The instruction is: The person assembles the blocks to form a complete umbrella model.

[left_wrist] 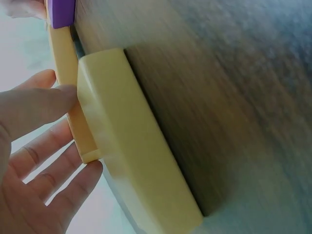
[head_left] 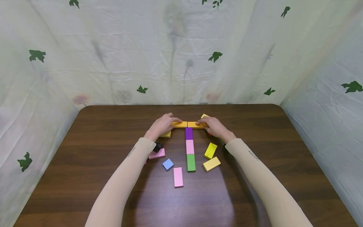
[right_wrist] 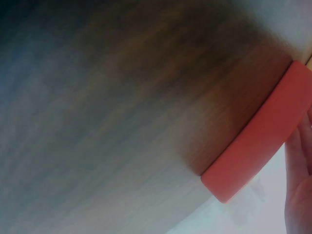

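Two orange blocks lie end to end in a row across the far part of the table. My left hand (head_left: 163,126) pinches the left orange block (head_left: 180,125), thumb on its near side and fingers behind it in the left wrist view. At the right orange block (head_left: 193,125), my right hand (head_left: 217,128) grips the outer end between thumb and fingers. From where the two meet, a purple block (head_left: 189,133), a pink block (head_left: 190,147) and a green block (head_left: 191,163) run toward me in a straight line.
A pale yellow block (left_wrist: 131,131) lies by the left hand, and a red block (right_wrist: 258,131) by the right. Nearer me are a blue block (head_left: 168,164), a loose pink block (head_left: 178,177) and a bright yellow block (head_left: 210,150). A patterned cloth (head_left: 181,78) hangs behind the table.
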